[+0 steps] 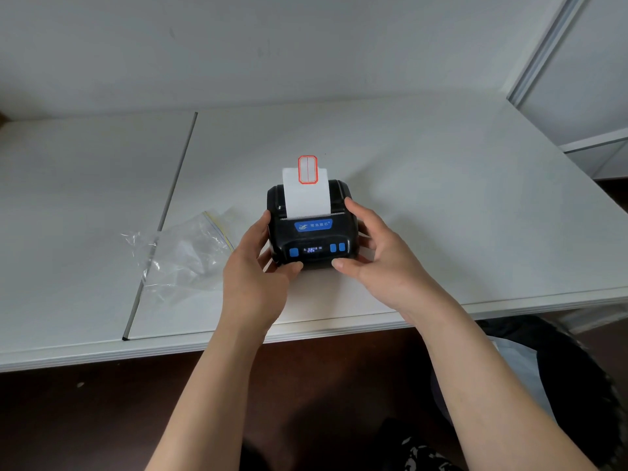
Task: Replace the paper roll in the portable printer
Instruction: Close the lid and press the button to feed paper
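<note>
A small black portable printer with blue buttons and a lit display sits on the white table. Its lid is down. A strip of white paper comes out of the slot and lies back over the lid, with a red-bordered label at its far end. My left hand grips the printer's left side, thumb on the front edge. My right hand grips the right side, thumb on the front edge and fingers curled round the side. The paper roll itself is hidden inside.
A crumpled clear zip bag lies on the table left of the printer. A thin metal seam runs between two tabletop panels. The table's front edge is close to my forearms. A dark chair or bag is at lower right.
</note>
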{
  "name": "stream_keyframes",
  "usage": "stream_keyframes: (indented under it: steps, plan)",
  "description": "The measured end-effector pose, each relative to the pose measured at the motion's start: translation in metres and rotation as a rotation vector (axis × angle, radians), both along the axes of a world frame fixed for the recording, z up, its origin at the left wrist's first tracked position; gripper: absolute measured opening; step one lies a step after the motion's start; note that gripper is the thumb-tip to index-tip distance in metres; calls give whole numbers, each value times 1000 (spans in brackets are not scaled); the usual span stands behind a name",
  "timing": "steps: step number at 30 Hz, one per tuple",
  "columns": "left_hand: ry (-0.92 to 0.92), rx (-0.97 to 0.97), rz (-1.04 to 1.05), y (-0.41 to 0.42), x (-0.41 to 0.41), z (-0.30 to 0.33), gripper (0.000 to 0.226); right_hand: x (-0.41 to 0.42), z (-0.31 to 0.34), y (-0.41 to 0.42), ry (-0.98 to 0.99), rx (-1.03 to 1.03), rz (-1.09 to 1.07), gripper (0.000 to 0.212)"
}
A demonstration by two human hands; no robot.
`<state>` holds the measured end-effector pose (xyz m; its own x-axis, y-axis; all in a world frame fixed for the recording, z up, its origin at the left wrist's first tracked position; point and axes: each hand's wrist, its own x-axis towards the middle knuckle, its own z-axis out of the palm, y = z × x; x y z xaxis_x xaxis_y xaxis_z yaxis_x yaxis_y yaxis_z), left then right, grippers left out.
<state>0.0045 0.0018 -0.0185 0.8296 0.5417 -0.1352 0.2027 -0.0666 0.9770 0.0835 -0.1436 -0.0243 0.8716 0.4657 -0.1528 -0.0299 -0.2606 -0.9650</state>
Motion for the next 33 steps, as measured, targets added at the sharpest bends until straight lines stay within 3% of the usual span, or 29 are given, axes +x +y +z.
stream_keyframes:
  steps: [33]
  plan:
    - [8, -7, 4, 0, 1, -1, 76, -3, 4, 3, -29, -32, -8, 80]
